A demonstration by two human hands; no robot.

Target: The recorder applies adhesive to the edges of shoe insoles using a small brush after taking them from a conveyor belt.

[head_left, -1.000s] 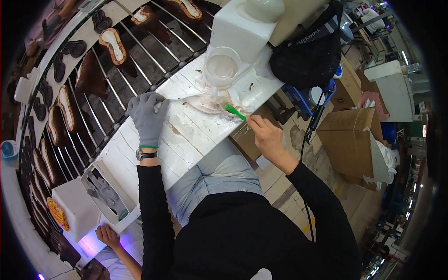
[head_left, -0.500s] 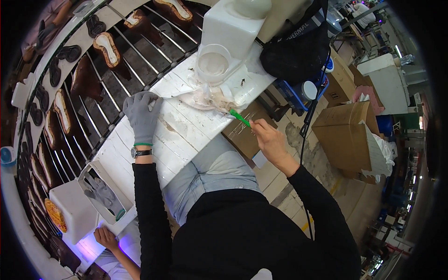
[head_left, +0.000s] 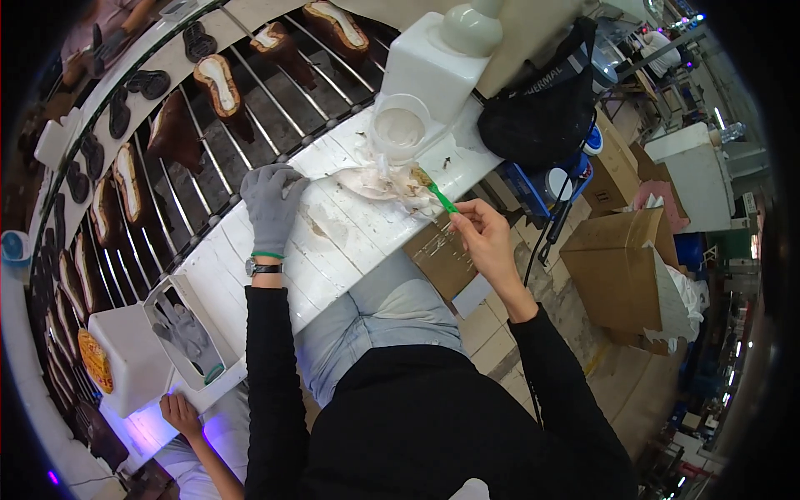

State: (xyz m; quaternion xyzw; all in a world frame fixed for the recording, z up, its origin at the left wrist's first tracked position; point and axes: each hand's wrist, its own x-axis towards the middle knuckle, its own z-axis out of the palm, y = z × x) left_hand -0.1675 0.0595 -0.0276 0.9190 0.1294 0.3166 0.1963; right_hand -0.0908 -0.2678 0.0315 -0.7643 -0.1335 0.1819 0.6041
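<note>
My right hand (head_left: 485, 237) is closed around the green handle of a brush (head_left: 442, 198). Its bristles touch a pale, glue-smeared piece (head_left: 371, 182) on the white tabletop (head_left: 333, 242); I cannot tell what kind of piece that is. My left hand (head_left: 271, 204), in a grey glove, rests on the table beside the roller conveyor (head_left: 265, 133). Its fingers are loosely bent, with the thumb apart, and I see nothing held in them. Just beyond the brush stands a clear plastic cup (head_left: 400, 127) with whitish contents.
A white container (head_left: 433, 62) stands behind the cup. Brown shoe uppers (head_left: 218, 86) lie on the rollers, dark soles (head_left: 148, 84) along the far ledge. A white bin (head_left: 190, 333) holds grey gloves. Another person's hand (head_left: 181, 414) is at lower left. Cardboard boxes (head_left: 612, 258) stand right.
The brush has shifted slightly, its bristles now showing on the pale piece's right end. My left hand stays by the rollers. The whole view has shifted a little.
</note>
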